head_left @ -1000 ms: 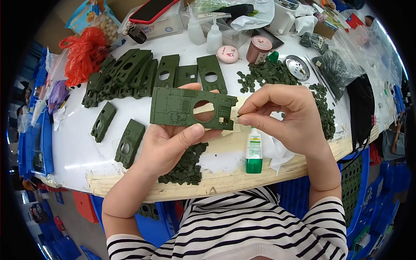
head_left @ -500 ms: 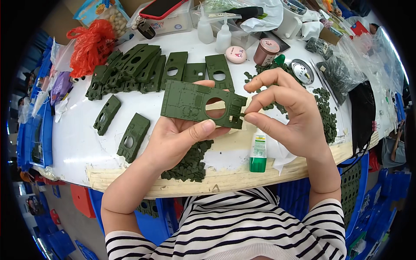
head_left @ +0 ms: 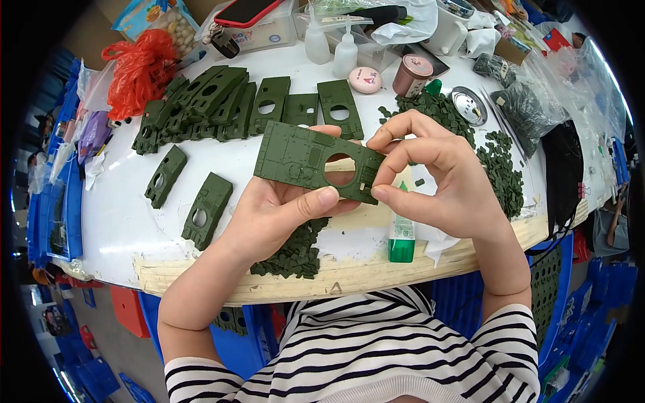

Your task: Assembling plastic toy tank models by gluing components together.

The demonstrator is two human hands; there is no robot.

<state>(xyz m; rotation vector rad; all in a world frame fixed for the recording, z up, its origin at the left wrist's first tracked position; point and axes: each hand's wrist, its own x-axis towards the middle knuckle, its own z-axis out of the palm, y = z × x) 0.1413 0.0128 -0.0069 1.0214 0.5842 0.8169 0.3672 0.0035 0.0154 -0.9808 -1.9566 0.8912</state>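
A dark green plastic model tank hull (head_left: 289, 156) with a round hole lies tilted across the fingers of my left hand (head_left: 279, 216), whose thumb presses on its near edge. At the hull's right end, my right hand (head_left: 447, 185) grips with thumb and index finger, the other fingers curled above. Whether a small piece sits between those fingertips is hidden. Below the hull, a pile of small dark green parts (head_left: 295, 255) lies at the table's front. A glue bottle with a green base (head_left: 402, 236) lies under my right hand.
More green hulls (head_left: 215, 94) are stacked at the back left, with two single hulls (head_left: 207, 209) nearer. Loose green parts (head_left: 500, 171) spread at the right, by a round metal lid (head_left: 468, 106). A pink tin (head_left: 412, 75) and white squeeze bottles (head_left: 345, 55) stand behind.
My right fingertips have moved left onto the hull's end; a small dark piece showed at them before. The hull has turned slightly, its right end lower.
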